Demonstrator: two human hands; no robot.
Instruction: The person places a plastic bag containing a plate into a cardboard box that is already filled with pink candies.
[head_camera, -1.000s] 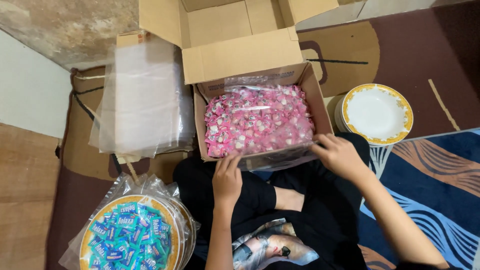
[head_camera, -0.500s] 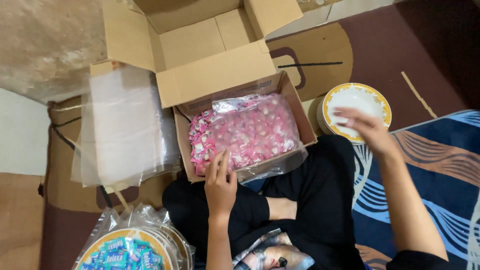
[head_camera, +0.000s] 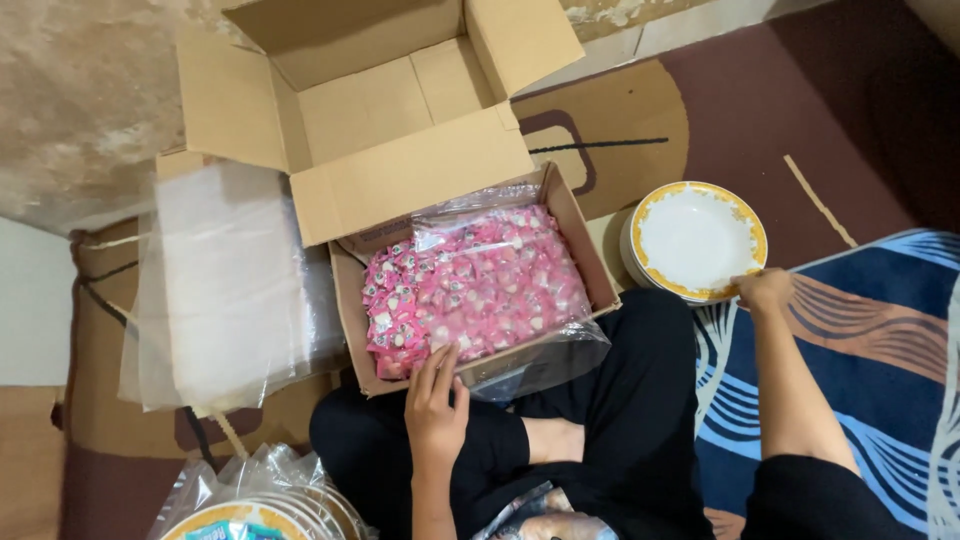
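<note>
Right hand (head_camera: 765, 290) has reached the white plate (head_camera: 697, 238), fingers curled on its rim; left hand (head_camera: 436, 405) rests open-fingered on the candy box (head_camera: 352, 300).

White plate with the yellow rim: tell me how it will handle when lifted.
The white round plate with the yellow rim looks rigid and probably breakable. It seems to top a stack, so lifting may shift those beneath. The right hand touches its glossy, likely slippery edge.

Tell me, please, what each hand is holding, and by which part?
The right hand grips the white plate at its near rim; the left hand only rests on the candy box.
</note>
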